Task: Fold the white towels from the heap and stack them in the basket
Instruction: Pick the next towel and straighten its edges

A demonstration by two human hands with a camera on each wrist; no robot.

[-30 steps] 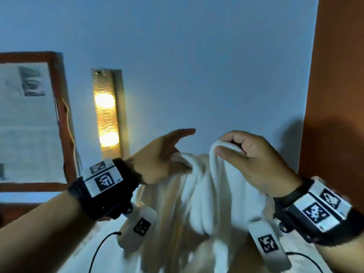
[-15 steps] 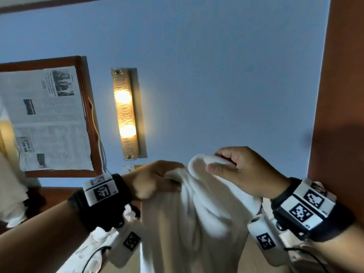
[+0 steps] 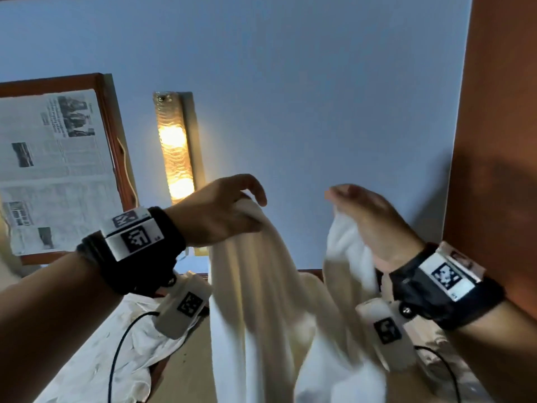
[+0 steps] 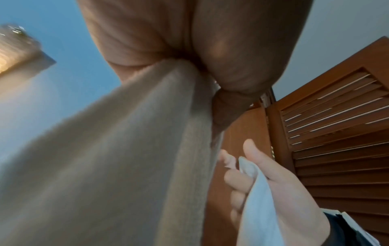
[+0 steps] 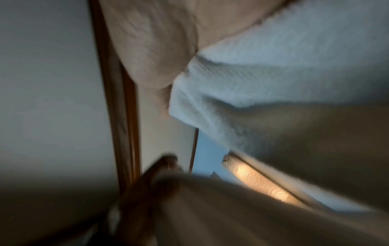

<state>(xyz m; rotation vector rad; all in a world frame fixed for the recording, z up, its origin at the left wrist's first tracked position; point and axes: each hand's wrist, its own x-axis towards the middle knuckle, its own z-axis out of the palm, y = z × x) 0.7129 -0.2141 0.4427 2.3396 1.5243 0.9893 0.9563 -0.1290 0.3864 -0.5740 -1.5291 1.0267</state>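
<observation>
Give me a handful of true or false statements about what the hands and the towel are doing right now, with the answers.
1. Both hands hold the same white towel up in the air. True.
2. The left hand is empty and hangs free. False: its grip is on a top edge of the towel.
3. The right hand pinches an upper part of the towel. True.
4. The wall lamp is switched off. False: it glows yellow.
5. The towel lies folded flat in a basket. False: it hangs loose between the hands, and no basket is in view.
6. A framed newspaper hangs to the left of the lamp. True.
</observation>
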